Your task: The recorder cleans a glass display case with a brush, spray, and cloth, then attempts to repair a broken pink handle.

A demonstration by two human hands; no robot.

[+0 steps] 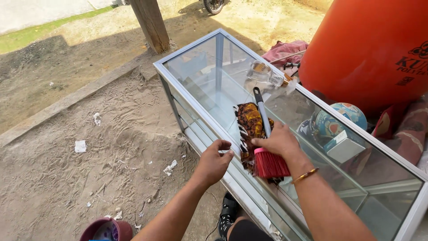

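The near half of the glass case top [214,76] is lying open to you. A patterned cloth [248,122], a glass jar [260,71] and the big orange tank [365,49] are blocking the far side.

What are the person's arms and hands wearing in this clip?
Both forearms are bare, with no sleeves or gloves in view. The right hand has a thin gold-coloured bangle at the wrist. The left hand wears no visible jewellery.

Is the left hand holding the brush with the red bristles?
No, the right hand holds the red brush, while the left hand rests at the glass cabinet edge.
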